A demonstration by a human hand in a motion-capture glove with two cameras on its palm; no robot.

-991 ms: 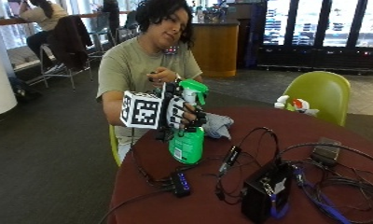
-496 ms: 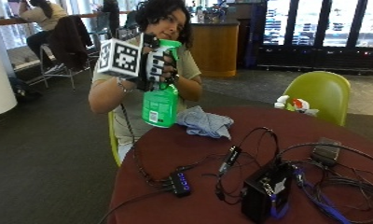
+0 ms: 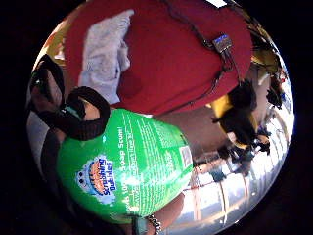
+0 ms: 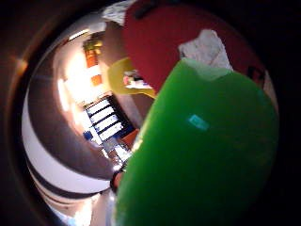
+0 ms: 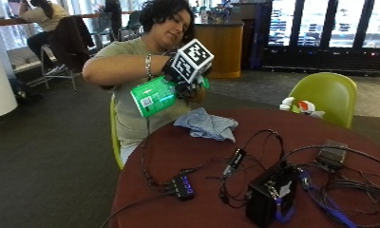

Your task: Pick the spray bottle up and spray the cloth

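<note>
in the outside view the person is now holding the green plastic spray bottle with a printed label (image 5: pixel 153 96) tipped over almost on its side, base pointing away from the table, where half a second ago it was being held upright at chest height; that tilt suggests the nozzle is being aimed down at the crumpled pale blue cloth (image 5: pixel 206 124), so the pick-up looks done and the spraying is about to start. the black-gloved right hand (image 5: pixel 185 76) is wrapping its fingers round the bottle's neck end, above the cloth and clear of it; the cloth is lying on the round dark red table (image 5: pixel 177 156) near the person's edge

in the little finger side palm view the bottle's label (image 3: pixel 122 171) is filling the area next to the glove straps, with the cloth (image 3: pixel 105 54) lying on the red table beyond it

in the thumb side palm view the green bottle body (image 4: pixel 202 155) is sitting right against the palm, the cloth (image 4: pixel 204 47) showing past its shoulder
</note>
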